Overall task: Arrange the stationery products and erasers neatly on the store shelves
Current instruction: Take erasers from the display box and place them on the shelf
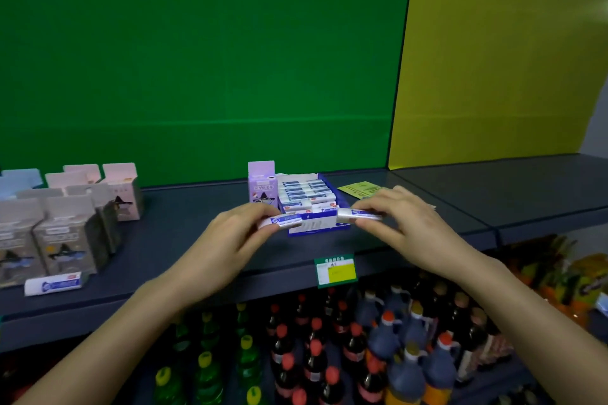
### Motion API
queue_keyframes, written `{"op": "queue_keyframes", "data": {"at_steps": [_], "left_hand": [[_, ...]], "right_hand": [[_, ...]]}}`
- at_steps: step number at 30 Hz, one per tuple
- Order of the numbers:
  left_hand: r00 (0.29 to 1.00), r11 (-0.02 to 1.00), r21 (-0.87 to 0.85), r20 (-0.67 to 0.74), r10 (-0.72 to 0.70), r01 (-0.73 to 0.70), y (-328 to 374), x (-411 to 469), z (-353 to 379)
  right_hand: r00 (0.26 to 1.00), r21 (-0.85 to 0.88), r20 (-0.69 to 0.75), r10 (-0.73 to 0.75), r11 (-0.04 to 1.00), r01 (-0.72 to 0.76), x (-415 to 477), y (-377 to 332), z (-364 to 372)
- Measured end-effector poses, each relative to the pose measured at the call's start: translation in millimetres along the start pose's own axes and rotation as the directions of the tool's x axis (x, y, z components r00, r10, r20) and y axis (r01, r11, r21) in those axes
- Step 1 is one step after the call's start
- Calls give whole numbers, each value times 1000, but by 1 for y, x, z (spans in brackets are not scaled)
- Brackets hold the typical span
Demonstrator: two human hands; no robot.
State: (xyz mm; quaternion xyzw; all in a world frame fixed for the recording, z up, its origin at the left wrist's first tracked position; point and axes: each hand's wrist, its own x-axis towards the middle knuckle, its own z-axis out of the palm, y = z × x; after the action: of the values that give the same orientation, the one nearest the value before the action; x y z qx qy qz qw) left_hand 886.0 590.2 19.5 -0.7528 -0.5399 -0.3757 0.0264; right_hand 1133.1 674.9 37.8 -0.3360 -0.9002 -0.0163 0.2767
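head view: both hands (230,240) pinch erasers (285,221) near shelf edge (164,302)

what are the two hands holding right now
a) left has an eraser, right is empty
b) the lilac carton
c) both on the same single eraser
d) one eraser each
d: the left hand pinches a sleeved eraser and the right hand pinches a second eraser, the two held apart in front of the blue display box.
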Motion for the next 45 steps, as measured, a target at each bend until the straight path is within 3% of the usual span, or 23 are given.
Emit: {"op": "queue_keyframes", "data": {"at_steps": [14, 24, 36, 45], "left_hand": [[996, 997, 58, 68, -54, 50, -57, 73, 17], [983, 990, 100, 140, -116, 103, -70, 86, 31], [976, 975, 187, 154, -151, 121, -71, 88, 40], [973, 969, 221, 175, -151, 110, -68, 94, 45]], "right_hand": [[990, 85, 133, -44, 996, 33, 104, 69, 39], [942, -50, 314, -117, 989, 139, 136, 82, 62], [954, -130, 219, -207, 962, 239, 143, 92, 78], [939, -66, 238, -246, 961, 269, 143, 94, 72]]}}
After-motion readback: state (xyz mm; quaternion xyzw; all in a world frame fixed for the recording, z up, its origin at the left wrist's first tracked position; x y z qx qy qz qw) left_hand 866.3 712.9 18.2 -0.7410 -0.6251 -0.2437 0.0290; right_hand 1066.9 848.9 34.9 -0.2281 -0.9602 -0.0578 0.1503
